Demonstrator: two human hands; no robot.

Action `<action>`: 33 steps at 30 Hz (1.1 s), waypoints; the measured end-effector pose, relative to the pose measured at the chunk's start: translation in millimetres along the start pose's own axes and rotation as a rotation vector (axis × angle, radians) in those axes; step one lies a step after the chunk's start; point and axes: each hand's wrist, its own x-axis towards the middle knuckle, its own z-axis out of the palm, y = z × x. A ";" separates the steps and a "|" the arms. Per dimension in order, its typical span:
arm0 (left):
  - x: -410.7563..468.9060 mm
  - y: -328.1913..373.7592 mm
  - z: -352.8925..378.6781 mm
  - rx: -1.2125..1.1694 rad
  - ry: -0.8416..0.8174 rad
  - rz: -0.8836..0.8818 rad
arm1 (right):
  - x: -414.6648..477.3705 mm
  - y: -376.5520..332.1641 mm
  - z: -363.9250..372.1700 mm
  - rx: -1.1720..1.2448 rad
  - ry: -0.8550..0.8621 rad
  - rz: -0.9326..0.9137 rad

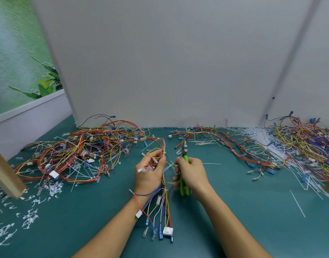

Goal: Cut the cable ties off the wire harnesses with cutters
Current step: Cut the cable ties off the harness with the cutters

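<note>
At your far left a wooden post [5, 174] is standing on the green worktop [234, 211]. Snipped white tie scraps [29, 216] are lying scattered beside it. Just beyond them a big left pile [81, 151] of tangled harnesses is sprawling back to the grey partition [178, 62], with red, yellow and black wires and white ties sticking out of it.

Your left hand [150, 170] is holding one wire harness [164, 203] over the middle of the worktop. Its grip is closed, with the fingers curling round the bundle and a yellow loop. The rest of the bundle is trailing toward you past your wrist and ending in blue terminals and a white connector [168, 231] between your forearms.

Just beside it, your right hand [192, 175] is gripping the green-handled cutters [182, 187]. The grip is wrapping both handles and the nose is pointing away from you. The nose seems to be closed, though it is too small to be sure. A thin white cable tie [169, 165] is crossing the gap between your hands.

Further right another harness [234, 146] is lying spread along the worktop. Past it a heap of loose ties [258, 135] is piling against the partition, and a dense right pile [307, 146] of wires is filling the edge. One stray tie [298, 203] is lying alone nearer you.
</note>
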 end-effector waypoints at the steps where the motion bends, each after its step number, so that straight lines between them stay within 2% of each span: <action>1: 0.6 0.2 -0.3 -0.022 -0.002 -0.028 | 1.0 -1.9 -2.4 0.066 0.030 -0.008; 6: 5.0 -1.2 -0.1 -0.116 -0.060 -0.191 | 4.8 -7.5 -10.4 0.246 0.148 -0.061; 14: 7.9 -2.5 0.0 -0.247 -0.082 -0.314 | 11.6 0.0 -12.4 0.090 0.244 -0.077; 20: 8.5 -8.5 -0.7 -0.290 -0.073 -0.352 | 16.5 0.0 -19.5 0.041 0.387 -0.221; 24: 5.9 -10.4 -1.0 -0.311 -0.160 -0.370 | 16.2 3.6 -13.7 0.021 0.288 -0.219; 29: 0.6 -5.6 -3.8 -0.382 -0.459 -0.416 | 14.3 7.2 -6.0 0.071 0.141 -0.125; 33: -1.2 1.5 -6.3 -0.430 -0.586 -0.422 | 11.5 6.7 -6.6 0.136 0.099 -0.107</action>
